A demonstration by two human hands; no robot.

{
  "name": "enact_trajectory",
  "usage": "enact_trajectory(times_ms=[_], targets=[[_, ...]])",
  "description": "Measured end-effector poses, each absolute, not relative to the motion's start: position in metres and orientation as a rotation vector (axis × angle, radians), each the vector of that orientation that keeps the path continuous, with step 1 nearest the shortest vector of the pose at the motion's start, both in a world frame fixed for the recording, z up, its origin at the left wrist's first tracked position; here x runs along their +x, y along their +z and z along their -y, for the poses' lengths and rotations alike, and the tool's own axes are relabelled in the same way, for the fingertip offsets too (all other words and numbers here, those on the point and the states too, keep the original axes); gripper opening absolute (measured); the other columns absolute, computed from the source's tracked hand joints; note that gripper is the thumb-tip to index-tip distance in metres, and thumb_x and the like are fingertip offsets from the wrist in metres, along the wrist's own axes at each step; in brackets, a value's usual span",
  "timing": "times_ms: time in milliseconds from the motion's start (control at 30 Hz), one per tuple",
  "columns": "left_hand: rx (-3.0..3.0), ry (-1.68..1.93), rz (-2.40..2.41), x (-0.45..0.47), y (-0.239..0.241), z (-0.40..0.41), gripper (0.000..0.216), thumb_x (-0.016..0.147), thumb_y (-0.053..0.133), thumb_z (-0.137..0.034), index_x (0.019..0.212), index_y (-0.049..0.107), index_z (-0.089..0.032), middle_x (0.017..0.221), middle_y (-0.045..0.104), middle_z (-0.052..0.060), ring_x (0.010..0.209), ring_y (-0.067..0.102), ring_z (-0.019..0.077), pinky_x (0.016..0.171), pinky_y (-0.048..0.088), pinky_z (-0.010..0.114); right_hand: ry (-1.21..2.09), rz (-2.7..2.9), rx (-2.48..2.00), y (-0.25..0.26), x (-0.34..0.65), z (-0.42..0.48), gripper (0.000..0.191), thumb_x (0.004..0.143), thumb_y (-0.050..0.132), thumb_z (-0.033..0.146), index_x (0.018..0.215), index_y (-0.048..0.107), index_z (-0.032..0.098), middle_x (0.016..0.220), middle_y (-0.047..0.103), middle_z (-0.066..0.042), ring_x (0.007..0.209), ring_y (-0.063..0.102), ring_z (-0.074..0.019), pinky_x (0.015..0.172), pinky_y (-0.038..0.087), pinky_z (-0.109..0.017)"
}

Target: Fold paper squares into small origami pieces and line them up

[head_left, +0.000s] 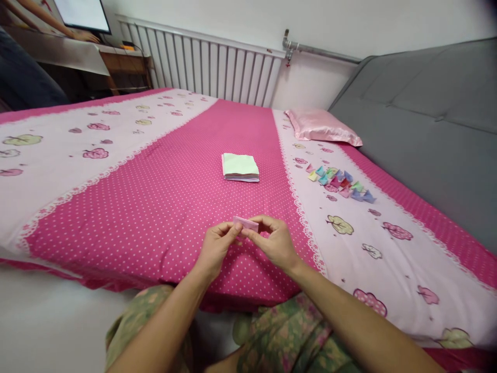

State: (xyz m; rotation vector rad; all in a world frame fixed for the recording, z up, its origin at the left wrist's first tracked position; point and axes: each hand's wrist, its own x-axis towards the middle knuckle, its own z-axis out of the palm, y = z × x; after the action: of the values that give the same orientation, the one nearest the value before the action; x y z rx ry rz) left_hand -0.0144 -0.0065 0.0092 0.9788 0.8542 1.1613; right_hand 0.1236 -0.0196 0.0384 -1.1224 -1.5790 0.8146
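Note:
A small folded pink paper (247, 223) is held between my two hands, above the near part of the bed. My left hand (218, 243) pinches its left end with thumb and fingers. On its right end my right hand (275, 239) has a similar pinch, the thumb in front and the fingers behind. Beyond the hands a stack of square paper sheets (240, 166), pale green on top, lies on the bedspread. To the right, several small folded paper pieces (341, 182) in many colours sit grouped in rows.
The pink polka-dot bedspread (163, 191) covers the bed. A pink pillow (324, 127) rests by the grey headboard (423, 103). Behind the bed are a white radiator (209, 59) and a pipe (326, 51). At the upper left, another person's hand (85, 36) is at a desk with a monitor (83, 14).

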Motion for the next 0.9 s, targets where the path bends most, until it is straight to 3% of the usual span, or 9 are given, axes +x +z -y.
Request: enact_trajectory(times_ms=[200, 433, 633, 900], targets=[[0.896, 1.129, -0.905, -0.015, 0.009, 0.006, 0.023, 0.066, 0.069, -0.034, 0.074, 0.065, -0.013, 0.062, 0.062, 0.002, 0.055, 0.054, 0.009, 0.055, 0.042, 0.019, 0.283, 1.815, -1.141, 0.042, 0.125, 0.027, 0.01, 0.077, 0.055, 0.019, 0.08, 0.065, 0.019, 0.072, 0.063, -0.004, 0.068, 0.056, -0.0151, 0.063, 0.044, -0.027], [0.693, 1.015, -0.681, -0.013, 0.014, 0.008, 0.039, 0.08, 0.048, -0.048, 0.08, 0.068, -0.014, 0.077, 0.068, 0.007, 0.065, 0.058, 0.0115, 0.061, 0.045, 0.02, -0.106, 2.072, -1.266, 0.037, 0.124, 0.029, 0.014, 0.074, 0.053, 0.012, 0.08, 0.064, 0.019, 0.075, 0.061, -0.005, 0.074, 0.051, -0.0185, 0.066, 0.037, -0.03], [0.797, 1.016, -0.68, -0.019, 0.014, 0.005, 0.021, 0.074, 0.061, -0.031, 0.081, 0.069, -0.012, 0.074, 0.069, 0.006, 0.068, 0.061, 0.0143, 0.069, 0.045, 0.025, -0.049, 2.297, -1.075, 0.043, 0.135, 0.02, 0.019, 0.078, 0.054, 0.016, 0.093, 0.064, 0.021, 0.083, 0.062, -0.005, 0.08, 0.049, -0.0191, 0.07, 0.037, -0.032], [0.827, 0.779, -0.824, -0.031, 0.017, 0.002, 0.021, 0.072, 0.063, -0.029, 0.073, 0.069, -0.009, 0.068, 0.068, 0.008, 0.058, 0.058, 0.0127, 0.06, 0.044, 0.023, 0.353, 2.237, -0.897, 0.047, 0.151, 0.008, 0.016, 0.073, 0.064, 0.018, 0.086, 0.07, 0.028, 0.106, 0.057, -0.004, 0.098, 0.049, -0.0193, 0.084, 0.04, -0.037]])
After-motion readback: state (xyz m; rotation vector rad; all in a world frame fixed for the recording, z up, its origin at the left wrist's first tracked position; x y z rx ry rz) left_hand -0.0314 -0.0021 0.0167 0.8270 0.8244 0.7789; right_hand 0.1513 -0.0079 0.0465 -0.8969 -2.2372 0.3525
